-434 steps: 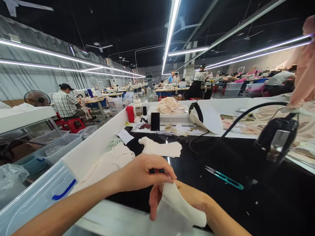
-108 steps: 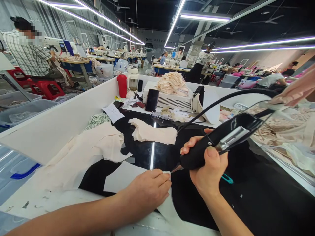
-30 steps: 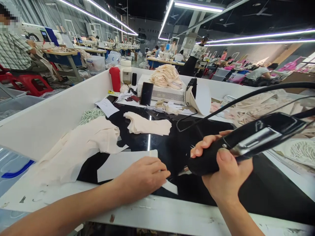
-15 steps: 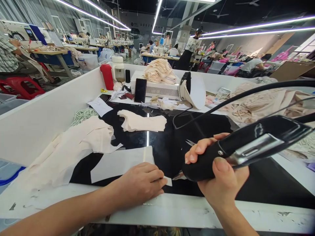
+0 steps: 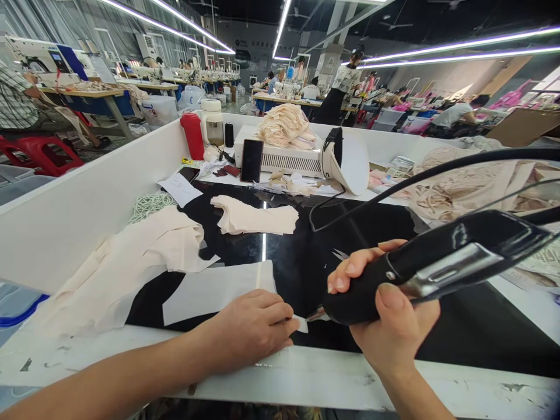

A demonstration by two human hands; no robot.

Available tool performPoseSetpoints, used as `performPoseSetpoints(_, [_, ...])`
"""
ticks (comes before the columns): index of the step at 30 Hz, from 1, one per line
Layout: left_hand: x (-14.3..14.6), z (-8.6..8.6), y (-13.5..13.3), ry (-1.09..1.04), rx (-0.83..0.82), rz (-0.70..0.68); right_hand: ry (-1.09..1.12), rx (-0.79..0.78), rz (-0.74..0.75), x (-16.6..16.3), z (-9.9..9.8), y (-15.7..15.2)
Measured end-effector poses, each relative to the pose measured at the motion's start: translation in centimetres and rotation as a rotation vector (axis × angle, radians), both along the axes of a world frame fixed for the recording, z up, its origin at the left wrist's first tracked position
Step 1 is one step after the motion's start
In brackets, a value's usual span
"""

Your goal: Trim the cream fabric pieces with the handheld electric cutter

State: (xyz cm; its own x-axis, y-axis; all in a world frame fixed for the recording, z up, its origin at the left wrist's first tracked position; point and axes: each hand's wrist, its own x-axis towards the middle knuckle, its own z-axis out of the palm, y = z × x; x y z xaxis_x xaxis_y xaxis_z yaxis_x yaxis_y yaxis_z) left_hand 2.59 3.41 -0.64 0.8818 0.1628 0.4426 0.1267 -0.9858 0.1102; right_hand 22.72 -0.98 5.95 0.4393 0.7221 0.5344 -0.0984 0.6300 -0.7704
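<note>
My left hand [image 5: 256, 324] is closed, with its fingertips pressed together on the near right end of a thin white fabric piece [image 5: 205, 291]. A small white tab of it pokes out past the fingers. Wrapped in my right hand [image 5: 394, 326] is a black corded hand tool [image 5: 446, 256] with a silver lever along its side. Its slim metal tip [image 5: 315, 315] points left and meets or nearly meets the white tab. Further back on the black mat lies a stack of cream fabric pieces [image 5: 256, 216]. Small scissors [image 5: 340, 255], partly hidden, lie beyond my right hand.
Cream fabric [image 5: 122, 256] is heaped on the left, beside pale green cord [image 5: 153, 207]. At the back stand a red bottle [image 5: 192, 137], a phone [image 5: 251, 160] and a white visor [image 5: 347, 163]. The tool's black cable [image 5: 420, 181] arcs across the right. Co-workers sit beyond.
The tool's tip has come slightly closer to the white tab by my left fingers. Both hands otherwise keep their grip, and the whole view has shifted a little.
</note>
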Motion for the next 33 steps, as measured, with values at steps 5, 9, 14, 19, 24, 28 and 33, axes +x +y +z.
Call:
performPoseSetpoints(5, [0.1,0.1,-0.1,0.010,-0.006,0.008,-0.005,-0.016,-0.019,0.0,0.2,-0.1])
performPoseSetpoints(9, [0.1,0.0,0.0,0.027,0.003,0.008,0.019,-0.023,-0.026,0.0,0.5,-0.6])
performPoseSetpoints(14, [0.0,0.1,-0.1,0.031,-0.004,0.011,0.028,-0.016,-0.001,-0.3,0.3,-1.0])
performPoseSetpoints(19, [0.0,0.1,0.2,0.018,-0.018,0.004,0.026,-0.035,0.008,-0.2,0.1,-1.1])
performPoseSetpoints(24, [0.0,-0.1,1.0,-0.052,-0.082,-0.029,0.022,-0.020,-0.006,0.0,0.2,-1.2])
performPoseSetpoints(28, [0.0,0.0,1.3,-0.079,-0.132,-0.006,0.029,-0.039,-0.022,0.2,0.4,-1.4])
performPoseSetpoints(33, [0.1,0.3,1.5,-0.042,-0.136,0.006,0.042,-0.075,-0.049,0.3,0.6,-1.6])
